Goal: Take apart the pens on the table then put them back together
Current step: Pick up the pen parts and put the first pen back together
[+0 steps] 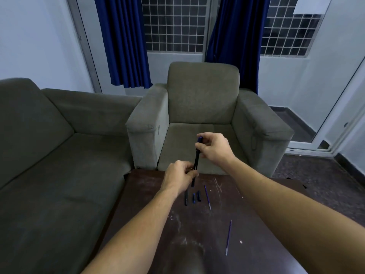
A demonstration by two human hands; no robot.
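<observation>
Both hands hold one dark pen (196, 159) nearly upright above the far edge of the dark table (246, 224). My right hand (214, 148) pinches its upper end, and my left hand (178, 174) grips its lower part. On the table below lie loose pen parts: a black barrel (186, 197), a short blue piece (194, 198), a short black piece (198, 195) and a thin refill (207, 196). A second thin refill (228, 237) lies nearer to me on the right.
A grey armchair (201, 107) stands just beyond the table. A grey sofa (49, 155) runs along the left side. The tabletop is scratched and speckled with white marks. Blue curtains hang at the windows behind.
</observation>
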